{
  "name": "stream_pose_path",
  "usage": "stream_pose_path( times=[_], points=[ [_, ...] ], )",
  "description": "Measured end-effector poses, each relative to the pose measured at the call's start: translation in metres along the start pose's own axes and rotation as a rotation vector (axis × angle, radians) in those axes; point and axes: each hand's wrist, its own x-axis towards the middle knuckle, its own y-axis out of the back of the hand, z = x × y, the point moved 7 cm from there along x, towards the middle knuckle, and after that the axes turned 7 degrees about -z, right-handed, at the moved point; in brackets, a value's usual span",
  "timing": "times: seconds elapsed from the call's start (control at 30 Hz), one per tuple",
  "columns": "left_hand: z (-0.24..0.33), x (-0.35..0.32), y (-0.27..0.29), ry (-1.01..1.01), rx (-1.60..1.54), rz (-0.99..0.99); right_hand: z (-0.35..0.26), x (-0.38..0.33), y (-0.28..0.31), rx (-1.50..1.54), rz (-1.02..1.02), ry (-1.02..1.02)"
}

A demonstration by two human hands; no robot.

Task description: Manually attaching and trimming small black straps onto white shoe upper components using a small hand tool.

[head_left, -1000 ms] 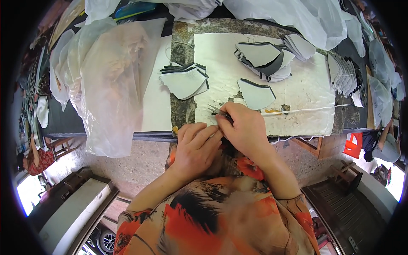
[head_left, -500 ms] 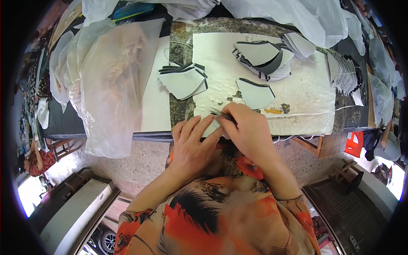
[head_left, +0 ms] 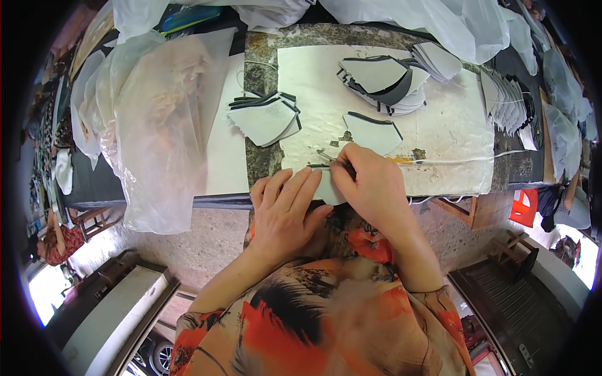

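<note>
My left hand (head_left: 282, 203) lies at the table's front edge with its fingers stretched out, pressing down a pale, black-edged piece (head_left: 329, 188). Part of that piece is hidden beneath the fingers. Just to its right, my right hand (head_left: 370, 178) is closed around a slim metal tool (head_left: 323, 155) whose pointed end sticks out to the left; its exact kind does not show. Beyond the hands lies a single pale, curved piece with a black edge (head_left: 375, 133). A small pile of similar pieces (head_left: 264, 120) lies to the left, and a larger pile (head_left: 382, 78) farther back.
A worn white sheet (head_left: 451, 147) covers the work surface, with a white cord (head_left: 464, 161) across it. More stacked pieces (head_left: 437, 61) and a tied bundle (head_left: 503, 103) lie at the right. Clear plastic bags (head_left: 166, 125) drape over the left side, others (head_left: 420, 28) along the back.
My left thumb has moved down and away from the right hand. The right hand has shifted slightly up and right with the tool, showing more of the pale piece between the hands.
</note>
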Motion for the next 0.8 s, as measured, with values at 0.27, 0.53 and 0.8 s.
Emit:
stream_pose_path(
  times=[0.27, 0.53, 0.8],
  points=[
    [0.002, 0.000, -0.006, 0.012, 0.035, 0.050, 0.003, -0.004, 0.007, -0.049, -0.017, -0.017],
    [0.007, 0.004, -0.003, 0.031, 0.046, 0.046, 0.008, -0.006, 0.009, -0.053, -0.048, -0.045],
    [0.009, 0.007, -0.003, 0.050, 0.043, 0.015, 0.021, -0.010, 0.014, 0.003, -0.078, -0.117]
  ],
)
